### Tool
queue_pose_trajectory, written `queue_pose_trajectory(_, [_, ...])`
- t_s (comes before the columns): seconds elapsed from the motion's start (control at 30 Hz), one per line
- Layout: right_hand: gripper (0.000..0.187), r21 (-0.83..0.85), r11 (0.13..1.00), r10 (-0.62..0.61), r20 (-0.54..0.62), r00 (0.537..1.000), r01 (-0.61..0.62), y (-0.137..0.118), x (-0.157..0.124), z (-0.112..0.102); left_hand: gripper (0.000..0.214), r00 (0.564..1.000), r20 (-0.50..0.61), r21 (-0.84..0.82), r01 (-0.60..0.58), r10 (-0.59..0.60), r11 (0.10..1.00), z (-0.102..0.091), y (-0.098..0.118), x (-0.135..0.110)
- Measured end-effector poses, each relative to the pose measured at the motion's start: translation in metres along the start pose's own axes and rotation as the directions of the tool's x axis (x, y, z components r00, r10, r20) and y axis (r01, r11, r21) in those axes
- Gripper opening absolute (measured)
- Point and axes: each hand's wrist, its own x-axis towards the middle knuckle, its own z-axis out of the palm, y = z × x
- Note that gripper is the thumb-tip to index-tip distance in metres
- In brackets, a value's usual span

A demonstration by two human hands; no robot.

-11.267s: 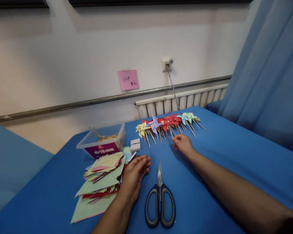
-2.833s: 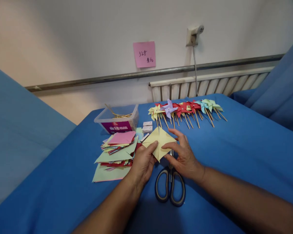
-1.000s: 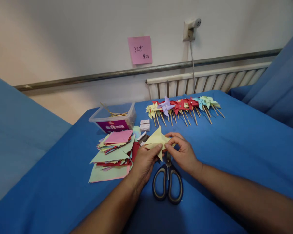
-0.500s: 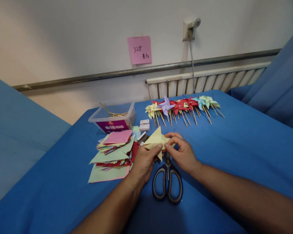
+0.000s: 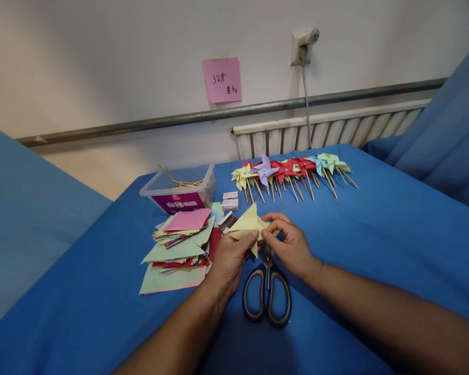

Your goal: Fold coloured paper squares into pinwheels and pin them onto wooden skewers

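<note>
1. While the table (image 5: 375, 224) spreads across the lower frame, assembled pinwheels (image 5: 285, 169) lie in a row above and right of centre.
2. Unassembled paper sheets (image 5: 180, 252) are stacked left of centre.
3. Left hand (image 5: 229, 258) and right hand (image 5: 291, 247) both pinch the yellow paper (image 5: 249, 221) at centre; it looks only partly folded.

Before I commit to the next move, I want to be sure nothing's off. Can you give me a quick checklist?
1. Yellow paper held by left hand and right hand: ok.
2. Paper's folded part lined up at the middle: cannot tell, fingers cover it.
3. Scissors fully in sight: not ok, blades mostly hidden behind hands and paper.
4. Sticks on hand in the clear box: ok.
5. Pinwheels apart from the hands: ok.
6. Small white boxes stocked: cannot tell.
</note>
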Motion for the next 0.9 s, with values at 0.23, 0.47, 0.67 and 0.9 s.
queue_pose_trajectory(0.23, [0.004, 0.082, 0.997, 0.001, -0.003, 1.0, -0.001, 0.005, 0.0, -0.001, 0.031, 0.999, -0.011, -0.021, -0.047, 0.047, 0.999, 0.003, 0.005, -0.001])
queue_pose_trajectory(0.47, [0.036, 0.419, 0.877, 0.234, 0.053, 0.971, -0.235, 0.003, 0.019, -0.018, 0.035, 0.998, 0.04, 0.092, 0.05, -0.053, 0.995, -0.002, 0.018, -0.003])
queue_pose_trajectory(0.67, [0.043, 0.403, 0.804, 0.253, 0.435, 0.864, -0.438, -0.004, 0.024, -0.032, 0.022, 0.975, 0.13, 0.411, 0.114, -0.182, 0.905, -0.004, 0.028, -0.008])
queue_pose_trajectory(0.9, [0.041, 0.278, 0.835, 0.236, 0.598, 0.766, -0.475, -0.008, 0.014, -0.024, 0.011, 0.946, 0.254, 0.592, 0.015, -0.203, 0.806, -0.01, 0.027, -0.007])
